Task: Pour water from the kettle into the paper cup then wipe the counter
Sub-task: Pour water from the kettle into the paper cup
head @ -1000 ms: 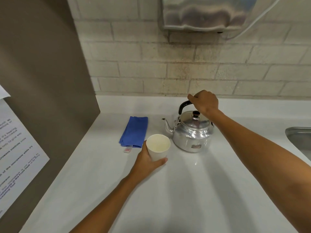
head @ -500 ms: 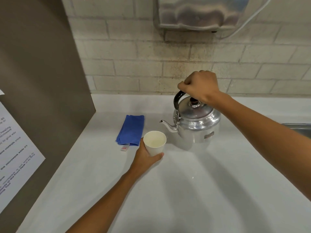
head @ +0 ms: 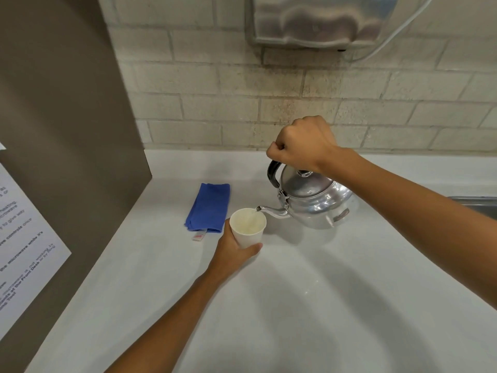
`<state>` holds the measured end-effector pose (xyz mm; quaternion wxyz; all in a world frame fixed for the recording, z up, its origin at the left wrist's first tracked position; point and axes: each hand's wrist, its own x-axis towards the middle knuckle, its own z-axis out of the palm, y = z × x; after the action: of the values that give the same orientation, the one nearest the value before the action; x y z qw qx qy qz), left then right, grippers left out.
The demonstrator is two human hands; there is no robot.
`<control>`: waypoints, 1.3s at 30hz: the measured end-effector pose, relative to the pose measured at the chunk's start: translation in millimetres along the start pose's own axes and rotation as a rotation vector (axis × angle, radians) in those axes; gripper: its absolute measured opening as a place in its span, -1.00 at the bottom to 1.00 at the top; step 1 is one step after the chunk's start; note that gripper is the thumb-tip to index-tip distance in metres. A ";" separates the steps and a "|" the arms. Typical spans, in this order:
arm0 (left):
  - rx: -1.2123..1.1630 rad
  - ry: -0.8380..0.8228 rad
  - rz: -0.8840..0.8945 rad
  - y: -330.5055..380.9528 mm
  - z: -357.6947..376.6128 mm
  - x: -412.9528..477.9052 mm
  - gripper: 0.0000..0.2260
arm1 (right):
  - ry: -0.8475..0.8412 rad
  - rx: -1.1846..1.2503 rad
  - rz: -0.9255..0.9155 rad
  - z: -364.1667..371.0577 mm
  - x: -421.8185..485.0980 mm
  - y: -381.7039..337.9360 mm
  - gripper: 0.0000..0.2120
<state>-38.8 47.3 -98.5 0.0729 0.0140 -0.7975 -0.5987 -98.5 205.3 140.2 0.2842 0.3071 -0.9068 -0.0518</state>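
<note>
Aluminium kettle (head: 314, 203) fisted in my right hand (head: 302, 144), I should tip gently while my left hand (head: 234, 250) clasps the paper cup (head: 248, 227) steady under the spout (head: 270, 210).

Kettle (head: 317, 203) shiny silver, handle black. Paper cup (head: 248, 227) white. Folded cloth (head: 209, 207) blue. Worktop (head: 295, 305) white. Wall bricks (head: 215, 76) beige.

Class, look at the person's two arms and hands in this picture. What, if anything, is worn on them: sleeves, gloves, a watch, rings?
Both arms are bare as far as the view shows: no sleeves reach the forearms. The left hand and the right hand wear no gloves. No watch, bracelet or band shows at either wrist, and no rings show on the visible fingers, nor any markings.
</note>
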 end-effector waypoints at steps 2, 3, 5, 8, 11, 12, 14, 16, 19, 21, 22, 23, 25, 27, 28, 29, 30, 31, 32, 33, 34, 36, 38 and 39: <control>0.001 0.000 0.001 -0.5 0.6 0.3 -0.28 | -0.019 -0.011 -0.019 0.1 0.4 -2.4 -0.57; -0.001 0.001 0.000 -1.2 0.7 0.5 -0.28 | -0.027 -0.016 -0.028 0.2 0.8 -3.4 -0.57; -0.008 0.003 -0.004 -2.3 0.3 0.6 -0.28 | -0.036 -0.022 -0.041 -0.2 1.6 -5.3 -0.57; -0.012 0.003 0.001 -3.3 -0.3 0.8 -0.27 | -0.037 -0.027 -0.063 -1.7 3.0 -7.9 -0.57; -0.010 0.005 0.014 -3.2 -0.3 0.2 -0.25 | -0.042 -0.029 -0.079 -2.7 4.1 -11.2 -0.56; -0.013 0.006 0.018 -3.1 -0.4 -0.1 -0.26 | -0.041 -0.030 -0.082 -3.2 4.6 -11.8 -0.56; -0.022 0.005 0.018 -2.4 -0.7 -0.6 -0.28 | -0.043 -0.035 -0.086 -4.4 5.4 -12.8 -0.56; -0.028 -0.002 0.012 -1.1 -1.3 -1.1 -0.28 | -0.051 -0.042 -0.091 -5.2 6.2 -14.0 -0.57; -0.034 -0.008 0.009 -0.6 -1.5 -2.0 -0.29 | -0.066 -0.054 -0.098 -6.6 6.8 -15.9 -0.57; -0.041 -0.004 0.012 -1.0 -1.8 -2.6 -0.29 | -0.076 -0.060 -0.106 -7.8 7.3 -16.8 -0.57; -0.042 -0.003 0.011 -1.0 -2.0 -2.8 -0.28 | -0.078 -0.061 -0.109 -8.4 7.6 -17.0 -0.57; -0.041 -0.004 0.009 -0.8 -2.2 -2.8 -0.28 | -0.078 -0.060 -0.111 -9.2 7.9 -17.1 -0.57; -0.046 -0.011 0.006 0.3 -2.4 -3.1 -0.29 | -0.078 -0.061 -0.114 -10.6 8.3 -17.0 -0.57; -0.058 -0.018 0.008 1.2 -2.4 -3.3 -0.31 | -0.079 -0.069 -0.118 -11.4 8.9 -16.7 -0.57; -0.064 -0.020 0.009 1.2 -2.5 -3.3 -0.31 | -0.080 -0.072 -0.120 -11.6 9.2 -16.7 -0.57; -0.067 -0.020 0.010 1.3 -2.5 -3.2 -0.31 | -0.081 -0.072 -0.122 -11.7 9.4 -16.9 -0.57; -0.066 -0.021 0.009 1.3 -2.5 -3.3 -0.31 | -0.083 -0.072 -0.123 -11.8 9.5 -17.1 -0.57; -0.060 -0.021 0.009 1.3 -2.6 -3.3 -0.31 | -0.084 -0.073 -0.124 -11.9 9.5 -17.2 -0.57; -0.055 -0.022 0.007 1.4 -2.5 -3.2 -0.31 | -0.084 -0.075 -0.124 -11.8 9.5 -17.3 -0.58; -0.052 -0.023 0.006 1.3 -2.5 -3.3 -0.31 | -0.085 -0.076 -0.126 -11.9 9.5 -17.2 -0.58; -0.052 -0.024 0.005 1.3 -2.5 -3.2 -0.31 | -0.087 -0.078 -0.127 -11.7 9.4 -17.2 -0.58; -0.051 -0.027 0.009 1.1 -2.5 -3.3 -0.31 | -0.090 -0.081 -0.129 -11.4 9.1 -17.1 -0.58; -0.045 -0.026 0.010 0.9 -2.4 -2.9 -0.30 | -0.093 -0.082 -0.130 -10.7 8.6 -16.7 -0.58; -0.043 -0.024 0.008 1.0 -2.3 -2.7 -0.30 | -0.093 -0.082 -0.131 -10.5 8.5 -16.5 -0.58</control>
<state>-35.7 45.7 -97.2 0.0663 0.0020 -0.7852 -0.6156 -89.6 187.9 148.6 0.2504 0.3509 -0.8941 -0.1216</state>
